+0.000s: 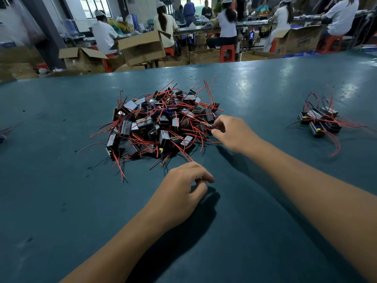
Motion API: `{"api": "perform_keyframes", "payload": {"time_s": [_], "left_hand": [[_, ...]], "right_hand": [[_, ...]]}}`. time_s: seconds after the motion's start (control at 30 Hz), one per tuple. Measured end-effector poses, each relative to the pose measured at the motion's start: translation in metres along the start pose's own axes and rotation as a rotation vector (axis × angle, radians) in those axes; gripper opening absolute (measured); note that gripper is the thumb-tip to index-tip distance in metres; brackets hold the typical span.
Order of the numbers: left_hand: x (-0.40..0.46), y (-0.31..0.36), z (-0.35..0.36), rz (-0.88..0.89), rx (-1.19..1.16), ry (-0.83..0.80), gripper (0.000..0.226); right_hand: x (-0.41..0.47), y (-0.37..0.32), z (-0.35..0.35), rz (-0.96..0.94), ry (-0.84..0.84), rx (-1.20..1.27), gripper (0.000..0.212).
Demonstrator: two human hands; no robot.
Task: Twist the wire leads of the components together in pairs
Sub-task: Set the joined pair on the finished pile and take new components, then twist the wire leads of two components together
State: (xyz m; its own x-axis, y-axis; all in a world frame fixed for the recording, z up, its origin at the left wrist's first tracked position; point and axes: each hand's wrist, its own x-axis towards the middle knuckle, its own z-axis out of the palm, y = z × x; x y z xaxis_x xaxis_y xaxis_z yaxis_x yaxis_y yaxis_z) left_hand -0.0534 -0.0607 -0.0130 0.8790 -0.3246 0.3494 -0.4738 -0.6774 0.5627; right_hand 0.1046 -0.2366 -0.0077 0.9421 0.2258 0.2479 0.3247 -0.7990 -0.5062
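A heap of small black and silver components with red and black wire leads lies in the middle of the teal table. My right hand reaches to the heap's right edge, where its thumb and forefinger pinch wire leads. My left hand hovers low over the table in front of the heap. Its fingers are loosely curled and nothing shows in them.
A smaller group of components with red leads lies at the right of the table. A few wires poke in at the left edge. Beyond the table's far edge are cardboard boxes, red stools and seated people.
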Motion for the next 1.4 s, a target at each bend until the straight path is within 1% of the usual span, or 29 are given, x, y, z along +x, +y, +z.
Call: {"api": "perform_keyframes", "payload": {"time_s": [0.1,0.17,0.23,0.27,0.3,0.4,0.43,0.53,0.6,0.63,0.67,0.73,0.77,0.87,0.9,0.93,1.0,1.03,1.1,1.17,1.27,1.4], "left_hand": [[0.000,0.001,-0.001,-0.008,-0.001,0.001,0.021],[0.000,0.000,-0.001,-0.011,0.002,-0.004,0.021],[0.000,0.000,-0.001,-0.011,0.006,-0.004,0.021],[0.000,0.000,-0.001,-0.011,0.008,-0.004,0.021],[0.000,0.000,-0.001,-0.014,0.009,-0.005,0.021],[0.000,0.000,-0.001,-0.017,0.011,-0.007,0.021],[0.000,-0.001,-0.001,-0.017,0.012,-0.007,0.021],[0.000,-0.002,-0.001,-0.016,0.013,-0.001,0.021],[0.001,-0.002,0.000,-0.017,0.015,0.000,0.021],[0.001,-0.002,0.000,-0.019,0.018,-0.003,0.021],[0.001,-0.003,0.000,-0.020,0.022,-0.005,0.021],[0.001,-0.003,0.000,-0.023,0.022,-0.002,0.021],[0.001,-0.003,-0.001,-0.026,0.020,0.002,0.021],[0.000,-0.003,-0.002,-0.031,0.014,0.012,0.021],[0.000,-0.003,-0.002,-0.029,0.012,0.012,0.021],[0.000,-0.003,-0.002,-0.027,0.010,0.010,0.021],[0.001,-0.003,-0.002,-0.025,0.003,0.008,0.021],[0.001,-0.002,-0.002,-0.026,0.000,0.008,0.021],[0.000,-0.002,-0.002,-0.034,-0.003,0.006,0.022],[0.000,-0.002,-0.003,-0.032,0.000,0.003,0.021],[0.001,-0.003,-0.003,-0.031,0.002,0.005,0.022],[0.001,-0.004,-0.003,-0.048,-0.022,0.014,0.022]], "right_hand": [[0.009,-0.005,0.008,0.029,0.100,-0.080,0.018],[0.017,-0.006,0.008,0.042,0.229,-0.311,0.022],[0.025,-0.009,0.008,-0.002,0.323,-0.554,0.026],[0.029,-0.013,0.008,-0.024,0.315,-0.605,0.027],[0.033,-0.016,0.008,-0.034,0.262,-0.604,0.028],[0.045,-0.021,0.009,0.045,0.000,-0.441,0.028],[0.048,-0.020,0.010,0.063,-0.049,-0.408,0.025],[0.052,-0.017,0.011,0.060,-0.077,-0.469,0.022],[0.052,-0.018,0.011,0.072,-0.091,-0.532,0.027],[0.052,-0.019,0.011,0.084,-0.105,-0.546,0.031],[0.051,-0.020,0.011,0.092,-0.113,-0.537,0.031],[0.049,-0.019,0.009,0.100,-0.117,-0.466,0.018],[0.048,-0.018,0.006,0.119,-0.116,-0.392,0.018],[0.038,-0.016,-0.007,0.203,-0.078,-0.170,0.037],[0.034,-0.016,-0.012,0.226,-0.063,-0.098,0.040],[0.029,-0.016,-0.018,0.249,-0.057,0.003,0.039],[0.017,-0.015,-0.027,0.291,-0.078,0.257,0.025],[0.010,-0.014,-0.030,0.299,-0.084,0.333,0.022],[-0.001,-0.011,-0.036,0.309,-0.059,0.372,0.022],[-0.013,-0.007,-0.044,0.349,-0.010,0.414,0.017],[-0.032,0.002,-0.054,0.399,0.109,0.571,0.008],[-0.061,0.009,-0.063,0.390,0.316,0.708,0.006]]}}
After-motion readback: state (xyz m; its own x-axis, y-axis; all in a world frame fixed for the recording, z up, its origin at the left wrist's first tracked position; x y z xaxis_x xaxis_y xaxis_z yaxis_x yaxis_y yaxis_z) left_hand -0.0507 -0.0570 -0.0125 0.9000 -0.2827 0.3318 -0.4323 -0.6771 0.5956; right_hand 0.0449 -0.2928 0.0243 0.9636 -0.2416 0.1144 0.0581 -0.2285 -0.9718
